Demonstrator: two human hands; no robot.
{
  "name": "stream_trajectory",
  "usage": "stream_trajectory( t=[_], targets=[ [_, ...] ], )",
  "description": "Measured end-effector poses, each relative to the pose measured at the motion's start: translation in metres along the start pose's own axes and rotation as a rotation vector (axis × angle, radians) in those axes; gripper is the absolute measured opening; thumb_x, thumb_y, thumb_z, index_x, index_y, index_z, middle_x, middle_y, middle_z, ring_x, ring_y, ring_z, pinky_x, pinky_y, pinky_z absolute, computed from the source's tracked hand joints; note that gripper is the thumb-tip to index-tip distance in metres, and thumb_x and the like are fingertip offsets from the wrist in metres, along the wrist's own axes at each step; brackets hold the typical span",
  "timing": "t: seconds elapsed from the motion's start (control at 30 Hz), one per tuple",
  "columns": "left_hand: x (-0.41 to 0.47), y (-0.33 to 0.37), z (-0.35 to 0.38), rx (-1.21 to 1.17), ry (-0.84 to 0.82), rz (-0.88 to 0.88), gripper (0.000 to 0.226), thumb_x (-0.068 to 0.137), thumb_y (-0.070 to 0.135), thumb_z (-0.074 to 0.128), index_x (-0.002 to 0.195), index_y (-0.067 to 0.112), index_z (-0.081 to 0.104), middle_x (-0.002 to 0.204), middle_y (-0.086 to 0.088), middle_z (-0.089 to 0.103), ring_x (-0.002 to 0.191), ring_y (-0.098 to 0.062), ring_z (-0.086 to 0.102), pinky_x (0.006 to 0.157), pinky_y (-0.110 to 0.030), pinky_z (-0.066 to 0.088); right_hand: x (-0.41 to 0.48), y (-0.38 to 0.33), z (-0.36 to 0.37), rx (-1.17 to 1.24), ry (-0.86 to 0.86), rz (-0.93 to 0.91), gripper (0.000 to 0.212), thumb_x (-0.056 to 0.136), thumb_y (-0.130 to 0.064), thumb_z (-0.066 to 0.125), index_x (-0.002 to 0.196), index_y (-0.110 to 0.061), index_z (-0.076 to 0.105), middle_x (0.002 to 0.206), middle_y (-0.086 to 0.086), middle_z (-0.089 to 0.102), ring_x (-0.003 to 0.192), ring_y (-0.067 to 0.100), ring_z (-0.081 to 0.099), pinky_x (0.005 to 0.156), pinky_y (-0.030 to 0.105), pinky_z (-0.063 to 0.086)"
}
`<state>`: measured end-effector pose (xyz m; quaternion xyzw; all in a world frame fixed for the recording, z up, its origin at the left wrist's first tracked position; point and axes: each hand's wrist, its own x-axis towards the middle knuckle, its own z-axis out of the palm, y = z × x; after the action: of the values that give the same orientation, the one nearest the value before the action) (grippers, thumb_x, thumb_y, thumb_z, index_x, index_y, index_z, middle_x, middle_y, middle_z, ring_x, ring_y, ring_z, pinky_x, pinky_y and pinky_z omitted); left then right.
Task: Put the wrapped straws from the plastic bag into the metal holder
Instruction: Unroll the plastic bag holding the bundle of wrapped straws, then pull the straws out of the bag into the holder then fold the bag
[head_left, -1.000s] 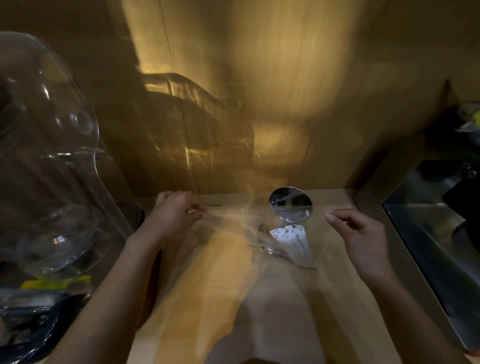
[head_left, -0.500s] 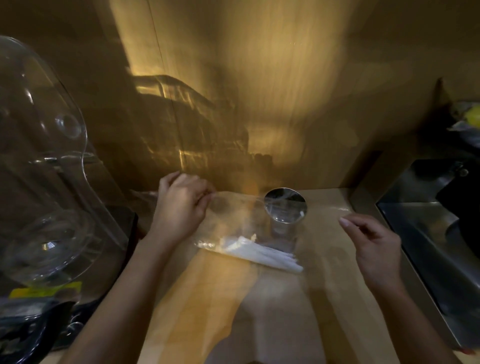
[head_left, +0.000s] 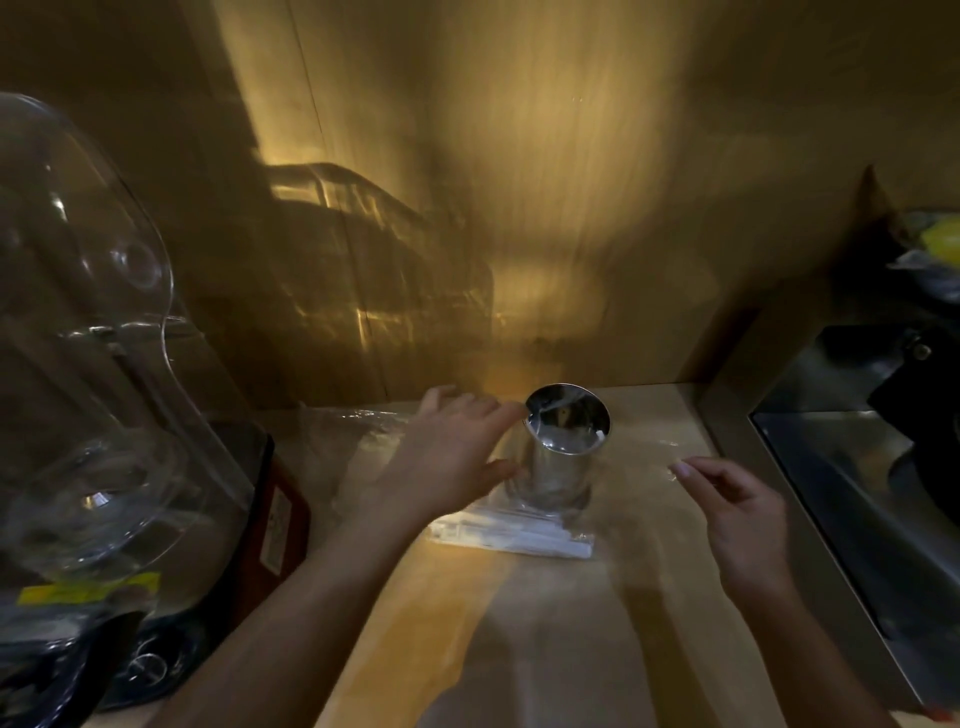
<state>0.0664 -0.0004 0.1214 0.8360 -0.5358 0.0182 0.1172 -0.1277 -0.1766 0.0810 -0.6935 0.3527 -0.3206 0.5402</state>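
The shiny metal holder (head_left: 566, 447) stands upright on the wooden counter, its mouth open. In front of its base lies the clear plastic bag (head_left: 374, 441), flat on the counter, with the white wrapped straws (head_left: 514, 538) bunched at its near end. My left hand (head_left: 452, 457) is spread open beside the holder, fingertips at its left rim, thumb near its side. My right hand (head_left: 737, 514) hovers to the right of the holder, thumb and forefinger pinched at the bag's thin right edge.
A large clear plastic dome (head_left: 88, 322) on a dark machine fills the left side. A steel sink (head_left: 852, 493) with a raised rim borders the counter on the right. A wooden wall stands close behind the holder.
The bag has dropped from being held up to lying flat with the straws on the counter. My left hand let go of it and moved right to the holder.
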Motion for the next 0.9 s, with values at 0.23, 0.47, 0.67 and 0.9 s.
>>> stream_trajectory(
  t=[0.23,0.47,0.67,0.9],
  targets=[
    [0.025,0.021,0.002,-0.031,-0.108,0.046,0.019,0.093,0.031,0.046,0.099,0.023,0.062,0.103,0.0,0.071,0.097,-0.026,0.061,0.093,-0.032,0.035,0.002,0.001,-0.006,0.036,0.03,-0.017,0.013,0.082,-0.013,0.063,0.08,-0.025,0.066,0.085,-0.003,0.066,0.075,-0.001,0.061,0.071,0.026,0.047],
    [0.043,0.033,-0.041,-0.143,-0.073,0.108,0.018,0.088,0.035,0.056,0.094,0.022,0.067,0.088,-0.004,0.073,0.083,-0.024,0.064,0.072,-0.034,0.049,0.004,0.007,-0.016,-0.008,-0.146,0.0,0.019,0.077,-0.018,0.069,0.09,-0.032,0.067,0.097,-0.008,0.068,0.085,0.007,0.062,0.072,0.03,0.049],
    [0.063,0.043,-0.086,-0.204,-0.015,0.122,0.011,0.082,0.033,0.064,0.085,0.023,0.069,0.084,0.002,0.072,0.079,-0.016,0.062,0.069,-0.034,0.049,0.01,0.028,-0.025,0.129,-0.087,0.092,0.019,0.072,-0.009,0.073,0.08,-0.025,0.072,0.084,-0.006,0.074,0.079,0.001,0.066,0.069,0.022,0.048],
    [0.077,0.051,-0.121,-0.233,0.106,0.167,0.006,0.08,0.028,0.068,0.079,0.023,0.07,0.069,0.008,0.063,0.069,-0.015,0.061,0.062,-0.032,0.047,0.012,0.05,-0.031,0.158,-0.111,0.107,0.018,0.07,0.0,0.071,0.073,-0.018,0.074,0.074,-0.007,0.074,0.068,0.002,0.065,0.06,0.012,0.051]
  ],
)
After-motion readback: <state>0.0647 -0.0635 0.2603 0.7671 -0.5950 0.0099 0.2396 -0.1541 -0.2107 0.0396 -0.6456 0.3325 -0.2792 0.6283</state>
